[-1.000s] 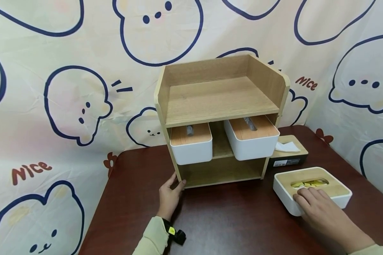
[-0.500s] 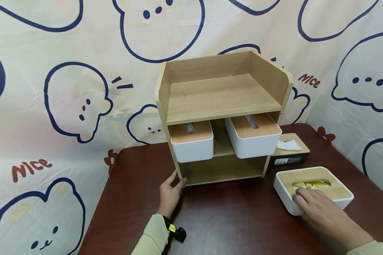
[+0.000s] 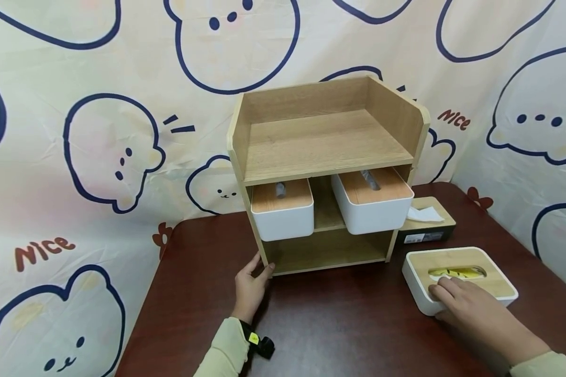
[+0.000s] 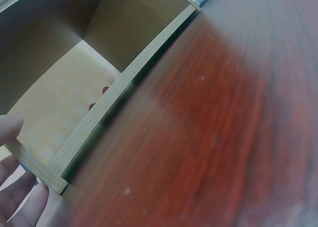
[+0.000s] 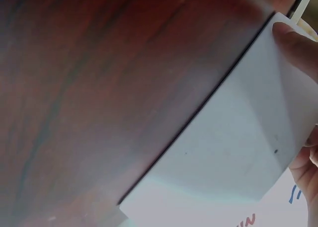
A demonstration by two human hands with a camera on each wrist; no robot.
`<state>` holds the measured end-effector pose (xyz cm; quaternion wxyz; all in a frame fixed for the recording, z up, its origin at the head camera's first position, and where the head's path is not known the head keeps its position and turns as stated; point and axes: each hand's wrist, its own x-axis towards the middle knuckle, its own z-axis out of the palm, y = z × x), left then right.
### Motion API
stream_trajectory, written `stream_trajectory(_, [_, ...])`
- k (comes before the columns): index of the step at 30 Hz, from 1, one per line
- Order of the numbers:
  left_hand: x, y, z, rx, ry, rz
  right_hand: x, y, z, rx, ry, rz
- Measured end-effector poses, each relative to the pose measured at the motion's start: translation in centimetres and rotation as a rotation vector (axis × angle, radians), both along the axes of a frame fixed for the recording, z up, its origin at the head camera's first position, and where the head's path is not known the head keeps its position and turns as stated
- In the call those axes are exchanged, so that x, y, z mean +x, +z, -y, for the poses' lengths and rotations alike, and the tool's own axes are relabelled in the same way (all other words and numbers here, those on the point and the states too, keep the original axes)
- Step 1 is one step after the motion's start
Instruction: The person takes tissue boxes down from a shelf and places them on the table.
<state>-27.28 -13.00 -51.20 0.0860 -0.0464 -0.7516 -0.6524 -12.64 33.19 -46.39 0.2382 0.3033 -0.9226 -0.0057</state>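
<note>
A wooden desktop shelf (image 3: 330, 146) stands on the dark red table. My left hand (image 3: 248, 293) grips its lower front left corner; in the left wrist view the thumb lies inside the side panel (image 4: 37, 170) and the fingers (image 4: 31, 207) outside. My right hand (image 3: 480, 317) holds the near side of a white tissue box (image 3: 445, 260) with a wooden lid, fingers over the lid near its slot. Yellow packaging shows in that slot. In the right wrist view, the thumb (image 5: 295, 43) presses the box's white side wall (image 5: 213, 137).
Two white boxes with wooden lids, a left one (image 3: 284, 222) and a right one (image 3: 381, 212), jut from the shelf's middle level. Behind the right side is a black-sided tissue box (image 3: 433, 230) with tissue sticking out. A cartoon-printed cloth (image 3: 122, 235) hangs around the table (image 3: 325, 324).
The white tissue box and my right hand hold nearly the same place, with a very slight shift. My left hand stays on the shelf corner. The head view has tilted a little.
</note>
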Motion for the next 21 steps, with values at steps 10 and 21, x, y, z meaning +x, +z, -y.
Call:
stream_trajectory(10, [0.3,0.8,-0.3,-0.030,0.029,0.000,-0.1,-0.1,-0.3,-0.033,0.005,-0.037])
stream_trajectory(21, [0.3,0.9,-0.4,-0.059,0.062,0.029,-0.3,0.0,-0.1,-0.064,0.022,-0.043])
